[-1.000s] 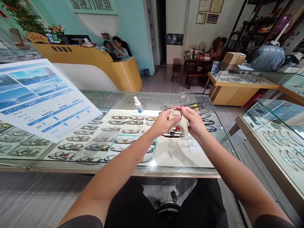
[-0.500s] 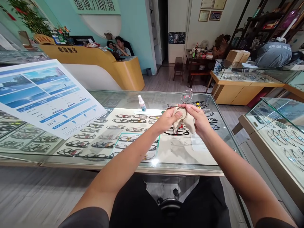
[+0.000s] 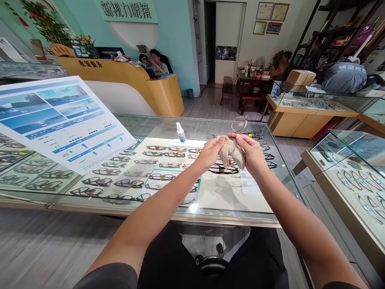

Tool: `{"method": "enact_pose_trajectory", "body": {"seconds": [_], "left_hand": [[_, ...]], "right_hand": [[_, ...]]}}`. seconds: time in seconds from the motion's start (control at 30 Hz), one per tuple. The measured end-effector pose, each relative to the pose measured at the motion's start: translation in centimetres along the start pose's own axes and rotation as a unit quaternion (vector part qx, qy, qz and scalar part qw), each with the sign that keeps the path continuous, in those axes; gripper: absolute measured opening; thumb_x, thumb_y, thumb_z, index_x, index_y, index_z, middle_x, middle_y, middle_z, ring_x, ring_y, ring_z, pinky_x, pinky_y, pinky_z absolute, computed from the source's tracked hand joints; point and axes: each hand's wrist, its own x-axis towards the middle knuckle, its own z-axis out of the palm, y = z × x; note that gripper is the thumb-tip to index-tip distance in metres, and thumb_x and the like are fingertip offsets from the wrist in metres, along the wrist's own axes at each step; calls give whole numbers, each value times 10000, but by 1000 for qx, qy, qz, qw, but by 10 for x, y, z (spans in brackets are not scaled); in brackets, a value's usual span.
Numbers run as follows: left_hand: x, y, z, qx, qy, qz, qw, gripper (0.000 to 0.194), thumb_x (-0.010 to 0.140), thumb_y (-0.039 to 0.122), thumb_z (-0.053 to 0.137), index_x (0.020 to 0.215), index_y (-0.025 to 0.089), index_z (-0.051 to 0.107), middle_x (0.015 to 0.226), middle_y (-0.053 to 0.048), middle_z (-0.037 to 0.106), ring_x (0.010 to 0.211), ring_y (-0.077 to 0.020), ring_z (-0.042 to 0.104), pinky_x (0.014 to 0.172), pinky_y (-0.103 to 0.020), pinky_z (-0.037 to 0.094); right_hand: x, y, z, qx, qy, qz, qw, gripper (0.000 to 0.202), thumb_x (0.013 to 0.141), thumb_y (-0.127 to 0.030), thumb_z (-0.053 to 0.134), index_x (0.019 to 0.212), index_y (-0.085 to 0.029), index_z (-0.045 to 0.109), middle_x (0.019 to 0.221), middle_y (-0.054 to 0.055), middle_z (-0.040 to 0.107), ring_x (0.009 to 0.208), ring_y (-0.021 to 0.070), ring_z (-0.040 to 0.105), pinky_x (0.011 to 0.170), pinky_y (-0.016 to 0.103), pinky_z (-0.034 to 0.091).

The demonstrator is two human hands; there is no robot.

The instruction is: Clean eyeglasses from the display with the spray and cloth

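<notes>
Both hands meet over the right half of the glass display counter [image 3: 222, 204]. My left hand [image 3: 211, 153] is closed on a beige cloth [image 3: 231, 151], its thumb on top. From the other side my right hand [image 3: 252, 151] pinches the same cloth, thumb and fingers closed. A pair of eyeglasses [image 3: 240, 125] is wrapped in the cloth between them; one round, thin-rimmed lens with a small red mark sticks up past the fingertips. The other lens is hidden by cloth and fingers. A white spray bottle [image 3: 181, 133] stands upright on the glass, left of my hands.
Rows of spectacle frames [image 3: 129, 183] lie inside the counter. A printed sheet [image 3: 69, 120] with blue pictures rises at the left. More display cases [image 3: 349, 176] stand to the right. Beyond are a yellow reception desk [image 3: 120, 76] and seated people [image 3: 158, 64].
The exposed lens has tilted and shifted slightly right and now shows more clearly above my fingers. The cloth's folds have changed, with both hands still on it. The view has tipped up slightly.
</notes>
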Motion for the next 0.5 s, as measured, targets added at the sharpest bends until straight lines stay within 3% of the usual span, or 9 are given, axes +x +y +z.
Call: {"method": "enact_pose_trajectory", "body": {"seconds": [0.13,0.27,0.4,0.5], "left_hand": [[8,5,-16,8,81,-5,997,702,811,870,736,841,170,702,744,-29,698,693,-164,630,659,-283,496],[17,24,-49,105,140,32,984,649,832,843,731,773,201,661,671,-16,604,643,-161,539,606,-296,405],[20,40,-81,271,144,37,951,538,958,704,651,716,227,583,672,-25,575,637,-179,496,610,-315,358],[18,44,-97,429,97,3,898,379,987,523,639,750,229,615,776,-48,664,709,-210,554,643,-318,350]], "right_hand": [[5,-7,-8,-5,20,-48,999,318,856,-558,886,994,-273,849,1191,52,807,1050,224,719,921,352,566],[9,-11,-12,-24,16,-63,998,319,869,-575,847,968,-273,821,1171,58,791,1115,230,699,955,353,540],[8,-17,-12,-21,-7,-48,999,332,842,-585,850,878,-264,772,1056,59,774,1070,238,695,956,369,541],[7,-23,-11,-32,-13,-37,999,330,813,-582,862,832,-269,758,986,53,755,1026,242,683,921,370,540]]}}
